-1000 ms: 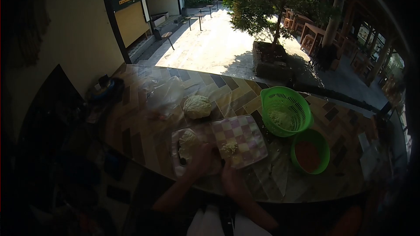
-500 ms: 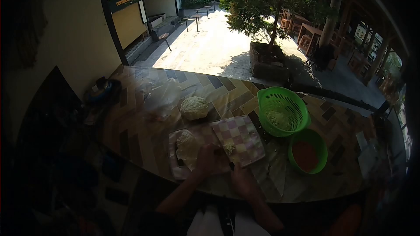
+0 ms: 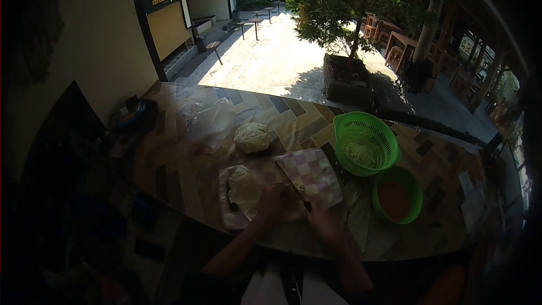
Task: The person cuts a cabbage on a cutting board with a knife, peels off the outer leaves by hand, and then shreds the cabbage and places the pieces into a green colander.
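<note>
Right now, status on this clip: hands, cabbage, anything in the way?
Left hand pressed on cabbage piece on checkered board. Right hand at board's near edge, apparently gripping a knife, too dark to confirm. Green colander stands clear to the right.

We log: tiled counter [image 3: 186, 164] in shade | sunlit paved courtyard [image 3: 271, 62] | potted tree [image 3: 344, 17] | wooden tables [image 3: 403, 45] | yellow wall [image 3: 90, 45]
</note>
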Demonstrator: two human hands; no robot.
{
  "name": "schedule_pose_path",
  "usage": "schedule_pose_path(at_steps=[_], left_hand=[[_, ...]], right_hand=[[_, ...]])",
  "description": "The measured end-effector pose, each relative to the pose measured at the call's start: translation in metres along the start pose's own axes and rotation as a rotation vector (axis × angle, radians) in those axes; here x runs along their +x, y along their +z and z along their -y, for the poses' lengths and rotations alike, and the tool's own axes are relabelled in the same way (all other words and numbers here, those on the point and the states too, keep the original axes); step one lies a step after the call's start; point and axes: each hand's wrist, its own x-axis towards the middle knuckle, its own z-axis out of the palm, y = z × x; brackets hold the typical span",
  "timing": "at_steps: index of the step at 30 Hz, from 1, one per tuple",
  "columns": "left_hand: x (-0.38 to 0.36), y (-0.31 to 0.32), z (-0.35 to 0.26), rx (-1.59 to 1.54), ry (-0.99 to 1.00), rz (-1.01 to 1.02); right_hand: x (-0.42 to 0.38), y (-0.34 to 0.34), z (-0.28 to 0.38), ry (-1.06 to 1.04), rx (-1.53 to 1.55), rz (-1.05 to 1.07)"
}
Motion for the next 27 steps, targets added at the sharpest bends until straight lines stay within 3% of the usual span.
schedule_pose_path(at_steps=[5,7,12,17,20,27], left_hand=[[0.002,0.007,-0.007,-0.026,-0.018,-0.046],[0.001,0.013,-0.002,-0.013,0.014,-0.085],[0.002,0.019,0.007,0.03,-0.037,0.007],[0.002,0.014,-0.005,-0.089,-0.038,-0.067],[0.002,0.01,-0.017,-0.075,-0.063,-0.064],[0.007,0.033,0.005,0.04,-0.039,-0.081]], right_hand=[[0.003,0.021,0.008,0.038,0.023,-0.074],[0.017,0.02,-0.003,-0.055,-0.017,-0.082],[0.012,-0.031,0.003,-0.02,-0.079,0.034],[-0.003,-0.006,0.003,0.045,0.017,-0.054],[0.015,0.032,-0.015,-0.027,0.017,-0.138],[0.025,-0.036,0.0,-0.038,-0.155,0.041]])
